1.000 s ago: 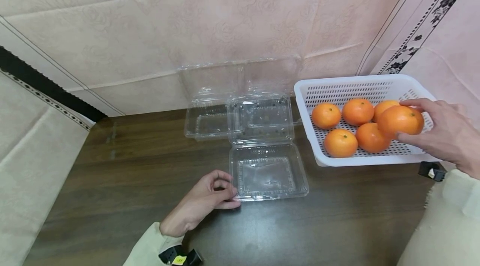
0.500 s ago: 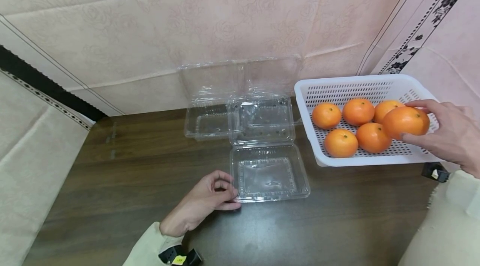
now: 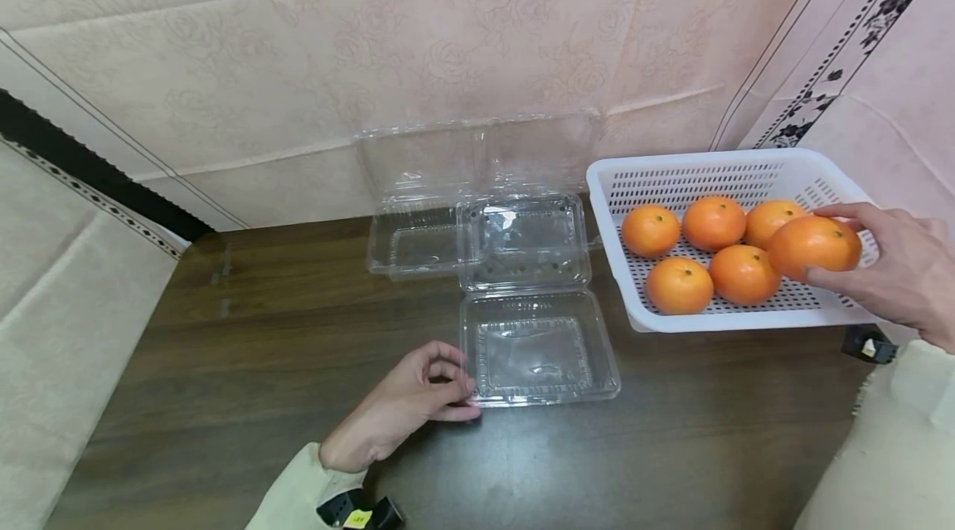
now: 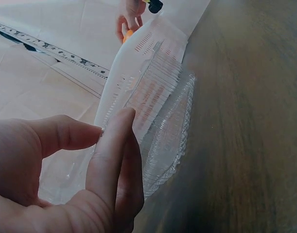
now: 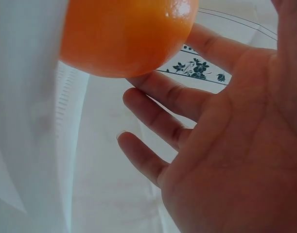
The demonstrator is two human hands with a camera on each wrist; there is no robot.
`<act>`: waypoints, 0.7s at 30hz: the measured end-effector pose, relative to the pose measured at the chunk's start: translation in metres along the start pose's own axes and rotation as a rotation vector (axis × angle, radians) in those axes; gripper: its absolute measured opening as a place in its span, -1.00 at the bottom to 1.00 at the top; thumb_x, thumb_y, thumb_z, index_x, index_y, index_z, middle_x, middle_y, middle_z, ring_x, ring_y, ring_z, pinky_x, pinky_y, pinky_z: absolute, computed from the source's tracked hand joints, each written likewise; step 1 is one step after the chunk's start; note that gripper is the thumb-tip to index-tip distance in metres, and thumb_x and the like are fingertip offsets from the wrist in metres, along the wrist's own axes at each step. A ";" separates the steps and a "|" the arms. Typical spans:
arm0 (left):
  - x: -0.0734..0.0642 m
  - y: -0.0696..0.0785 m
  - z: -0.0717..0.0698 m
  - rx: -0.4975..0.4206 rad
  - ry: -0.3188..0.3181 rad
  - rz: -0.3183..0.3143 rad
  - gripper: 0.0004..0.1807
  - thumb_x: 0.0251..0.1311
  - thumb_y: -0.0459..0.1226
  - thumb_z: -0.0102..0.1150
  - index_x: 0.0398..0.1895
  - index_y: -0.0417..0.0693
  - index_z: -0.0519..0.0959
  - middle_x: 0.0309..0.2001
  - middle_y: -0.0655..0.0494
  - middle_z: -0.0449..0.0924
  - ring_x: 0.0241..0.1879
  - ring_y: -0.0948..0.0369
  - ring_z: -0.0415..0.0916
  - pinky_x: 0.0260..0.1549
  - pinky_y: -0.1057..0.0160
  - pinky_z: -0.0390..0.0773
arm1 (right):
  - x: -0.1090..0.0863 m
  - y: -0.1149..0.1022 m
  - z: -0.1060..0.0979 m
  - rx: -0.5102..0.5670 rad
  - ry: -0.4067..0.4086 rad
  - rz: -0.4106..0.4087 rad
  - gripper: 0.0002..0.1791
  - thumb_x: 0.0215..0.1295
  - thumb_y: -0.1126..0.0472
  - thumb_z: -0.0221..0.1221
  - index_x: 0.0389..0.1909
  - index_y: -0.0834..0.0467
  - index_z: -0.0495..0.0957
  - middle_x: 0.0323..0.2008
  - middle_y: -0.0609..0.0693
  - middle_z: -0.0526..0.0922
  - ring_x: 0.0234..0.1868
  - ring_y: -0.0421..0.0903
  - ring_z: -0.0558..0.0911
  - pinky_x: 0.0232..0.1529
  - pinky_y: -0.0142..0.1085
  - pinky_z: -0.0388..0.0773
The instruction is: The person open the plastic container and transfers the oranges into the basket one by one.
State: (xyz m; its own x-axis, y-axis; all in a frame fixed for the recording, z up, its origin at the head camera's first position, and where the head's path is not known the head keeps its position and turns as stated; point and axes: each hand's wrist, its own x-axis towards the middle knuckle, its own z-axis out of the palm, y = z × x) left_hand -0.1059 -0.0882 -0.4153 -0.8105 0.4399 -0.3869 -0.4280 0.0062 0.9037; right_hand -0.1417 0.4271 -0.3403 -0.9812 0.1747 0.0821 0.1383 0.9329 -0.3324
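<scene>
My left hand (image 3: 406,397) pinches the left front corner of a clear plastic clamshell container (image 3: 537,352), thumb against fingers in the left wrist view. The container lies open on the table, one half toward me and the other behind it. My right hand (image 3: 891,265) grips an orange (image 3: 813,246) between thumb and fingers above the right side of a white slotted basket (image 3: 645,321). Seen from the right wrist, this orange (image 5: 129,36) meets the fingertips, while the lower fingers stand apart from it. Several other oranges (image 3: 679,285) sit in the basket, one partly hidden behind the held one.
More clear containers (image 3: 413,244) stand behind the front one, with their raised lids (image 3: 421,157) near the cloth-covered wall (image 3: 448,32). The dark wooden table (image 3: 261,364) extends left and forward. Patterned cloth (image 3: 880,148) hangs close on the right side.
My right hand has moved slightly right with the orange. The front clamshell has shifted a little right and toward me, with my left hand at its corner throughout.
</scene>
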 end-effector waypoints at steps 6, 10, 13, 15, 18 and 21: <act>0.000 0.000 0.001 0.001 0.008 -0.003 -0.55 0.36 -0.52 0.11 0.24 -0.43 0.22 -0.05 -0.18 0.50 -0.15 0.10 0.67 0.02 0.12 0.78 | 0.001 0.004 0.000 -0.028 -0.007 0.006 -0.14 0.19 0.06 0.38 0.40 0.32 0.23 0.15 0.54 0.27 0.06 0.49 0.12 -0.10 0.29 0.14; 0.000 -0.001 0.003 0.000 0.005 -0.002 -0.58 0.38 -0.51 0.09 0.22 -0.43 0.22 -0.06 -0.19 0.50 -0.17 0.11 0.68 0.01 0.13 0.78 | 0.002 0.008 0.000 -0.048 -0.016 0.018 -0.13 0.19 0.03 0.38 0.40 0.31 0.23 0.13 0.54 0.29 0.03 0.46 0.14 -0.18 0.15 0.14; 0.000 -0.002 0.004 0.001 0.006 -0.003 -0.58 0.38 -0.51 0.09 0.21 -0.43 0.23 -0.06 -0.18 0.50 -0.18 0.10 0.68 0.01 0.13 0.78 | 0.002 0.010 0.001 -0.050 -0.025 0.029 -0.13 0.19 0.02 0.39 0.40 0.31 0.22 0.13 0.54 0.28 0.03 0.46 0.14 -0.20 0.11 0.15; 0.000 -0.002 0.004 0.003 0.007 -0.002 -0.58 0.38 -0.51 0.10 0.21 -0.43 0.23 -0.06 -0.18 0.50 -0.18 0.10 0.68 0.01 0.12 0.78 | 0.003 0.012 0.002 -0.049 -0.032 0.037 -0.12 0.19 0.03 0.39 0.40 0.31 0.21 0.13 0.54 0.27 0.03 0.47 0.13 -0.17 0.16 0.16; 0.000 -0.002 0.004 0.006 0.005 -0.001 -0.58 0.38 -0.51 0.09 0.21 -0.43 0.23 -0.07 -0.17 0.50 -0.18 0.10 0.68 0.02 0.12 0.78 | 0.004 0.013 0.003 -0.050 -0.034 0.042 -0.12 0.20 0.02 0.39 0.40 0.32 0.21 0.14 0.55 0.25 0.04 0.48 0.13 -0.14 0.23 0.16; 0.000 -0.002 0.004 0.006 -0.001 0.000 -0.59 0.40 -0.49 0.10 0.21 -0.43 0.23 -0.09 -0.13 0.49 -0.18 0.10 0.69 0.02 0.12 0.78 | 0.004 0.013 0.004 -0.047 -0.032 0.043 -0.13 0.21 0.03 0.39 0.39 0.33 0.20 0.14 0.56 0.25 0.04 0.48 0.13 -0.14 0.24 0.17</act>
State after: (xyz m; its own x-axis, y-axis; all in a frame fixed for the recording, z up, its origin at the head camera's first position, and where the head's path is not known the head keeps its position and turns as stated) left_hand -0.1035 -0.0842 -0.4163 -0.8102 0.4407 -0.3865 -0.4256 0.0110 0.9048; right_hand -0.1440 0.4383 -0.3477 -0.9779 0.2053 0.0381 0.1857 0.9386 -0.2908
